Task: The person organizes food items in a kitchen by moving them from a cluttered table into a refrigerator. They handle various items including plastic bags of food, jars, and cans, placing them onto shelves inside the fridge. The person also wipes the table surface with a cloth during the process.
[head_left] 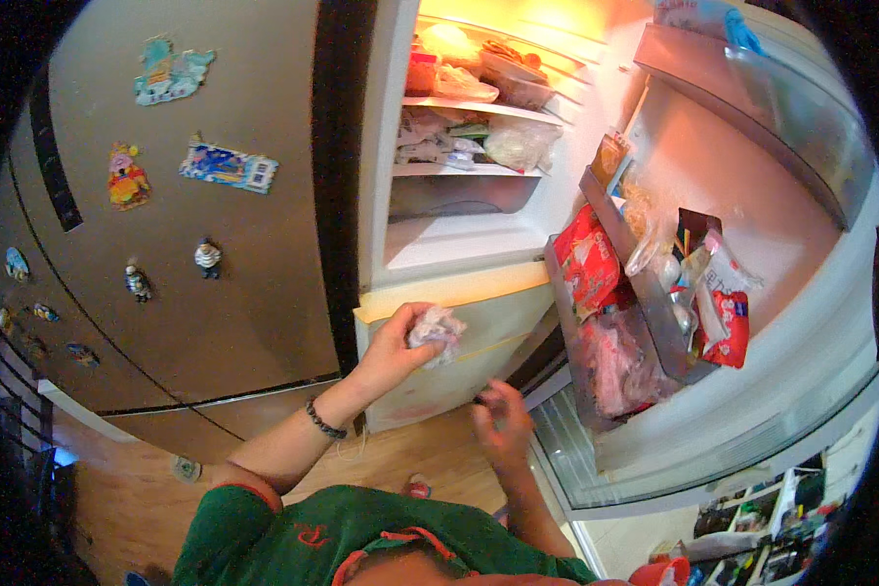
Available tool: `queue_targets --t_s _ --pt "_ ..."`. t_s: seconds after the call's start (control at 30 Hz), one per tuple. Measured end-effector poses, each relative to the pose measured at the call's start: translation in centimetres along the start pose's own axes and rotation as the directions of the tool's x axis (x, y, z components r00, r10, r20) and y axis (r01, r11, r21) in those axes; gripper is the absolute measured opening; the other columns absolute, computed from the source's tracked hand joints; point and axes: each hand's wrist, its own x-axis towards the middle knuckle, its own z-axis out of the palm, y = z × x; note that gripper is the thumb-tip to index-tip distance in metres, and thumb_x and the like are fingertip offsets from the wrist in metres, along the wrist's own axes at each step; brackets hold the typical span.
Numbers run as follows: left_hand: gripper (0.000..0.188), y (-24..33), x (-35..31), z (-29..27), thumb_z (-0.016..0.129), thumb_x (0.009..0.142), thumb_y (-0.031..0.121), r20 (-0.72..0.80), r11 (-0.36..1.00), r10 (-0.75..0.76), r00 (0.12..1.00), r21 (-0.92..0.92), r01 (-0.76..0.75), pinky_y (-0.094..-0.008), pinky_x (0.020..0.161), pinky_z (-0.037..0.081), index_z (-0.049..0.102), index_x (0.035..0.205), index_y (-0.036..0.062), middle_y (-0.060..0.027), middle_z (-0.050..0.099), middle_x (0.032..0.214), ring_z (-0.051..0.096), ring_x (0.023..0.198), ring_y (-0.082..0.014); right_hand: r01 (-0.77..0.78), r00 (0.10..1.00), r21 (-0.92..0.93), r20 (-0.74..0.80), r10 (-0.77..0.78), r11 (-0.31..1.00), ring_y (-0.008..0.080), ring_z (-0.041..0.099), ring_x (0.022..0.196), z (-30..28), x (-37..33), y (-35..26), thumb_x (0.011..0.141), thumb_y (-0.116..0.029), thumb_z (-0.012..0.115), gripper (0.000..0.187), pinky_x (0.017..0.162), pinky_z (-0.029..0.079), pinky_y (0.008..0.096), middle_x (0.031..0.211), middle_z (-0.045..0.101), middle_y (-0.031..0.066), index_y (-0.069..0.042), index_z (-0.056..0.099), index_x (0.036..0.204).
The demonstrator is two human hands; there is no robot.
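One crumpled wad (438, 335) is pinched by the left hand (397, 342), clear of fridge shelves (439, 172). The right hand's (505, 425) grip is obscured.

From where I stand, red lettering (313, 534) sits on my green shirt (386, 513), toward 7 o'clock. At 10 o'clock, the long blue magnet (230, 166) on the brown door (254, 332) carries small pale characters, too blurred for me to read. At 3 o'clock, I see dark printed characters on a white packet (721, 264).
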Motion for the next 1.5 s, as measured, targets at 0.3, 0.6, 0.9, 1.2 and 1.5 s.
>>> queue_targets --t_s 0.3,0.6,0.9,1.2,1.5 --pt "0.046 2.2 8.9 3.9 0.066 0.068 -0.005 -0.013 0.674 0.530 0.848 0.613 -0.412 -0.0377 0.090 0.043 0.057 0.111 0.0089 -0.0119 0.047 0.124 0.043 0.112 -0.0325 -0.304 0.953 0.838 0.263 0.154 0.453 0.0162 0.051 0.106 5.5 18.3 0.0 0.096 -0.032 0.047 0.039 0.092 0.039 0.0322 0.114 0.054 0.0067 -0.002 0.047 0.122" --pt "0.030 0.4 11.5 -0.2 0.064 0.071 -0.008 -0.154 0.770 0.500 0.852 0.528 -0.357 -0.0284 0.071 0.049 0.061 0.097 0.0062 -0.0100 0.052 0.106 0.054 0.095 -0.0215 -0.203 0.959 0.903 0.106 0.262 0.380 0.0238 0.055 0.106 4.0 28.9 2.1 0.098 -0.031 0.040 0.039 0.090 0.045 0.0392 0.116 0.056 0.0111 -0.001 0.049 0.121" --pt "0.019 -0.3 14.1 -3.8 0.064 0.080 0.007 0.133 0.528 0.598 0.790 0.676 -0.514 -0.0387 0.082 0.047 0.058 0.097 0.0045 -0.0122 0.058 0.102 0.055 0.096 -0.0309 0.267 0.963 0.926 -0.247 -0.107 0.268 0.0241 0.043 0.121 6.4 38.2 -3.0 0.096 -0.040 0.041 0.054 0.103 0.033 0.0408 0.133 0.045 0.0107 -0.005 0.036 0.136" --pt "0.018 -1.9 16.9 -6.2 0.061 0.083 0.013 0.211 0.564 0.496 0.842 0.659 -0.497 -0.0384 0.083 0.047 0.059 0.100 0.0058 -0.0120 0.058 0.103 0.055 0.096 -0.0304 0.334 0.877 -0.020 0.373 -0.303 0.942 0.0245 0.050 0.110 7.5 60.9 -14.9 0.088 -0.070 0.022 0.081 0.101 0.031 0.0333 0.118 0.057 0.0139 -0.003 0.064 0.105" --pt "0.030 -0.6 20.6 -8.2 0.068 0.072 0.008 0.183 0.243 0.745 0.641 0.822 -0.516 -0.0389 0.078 0.050 0.060 0.101 0.0078 -0.0089 0.059 0.104 0.058 0.092 -0.0280 0.255 0.861 -0.763 0.459 0.220 0.594 0.0154 0.059 0.096 5.3 74.1 -11.5 0.085 -0.036 0.056 0.036 0.085 0.046 0.0333 0.115 0.061 0.0057 -0.015 0.062 0.115"
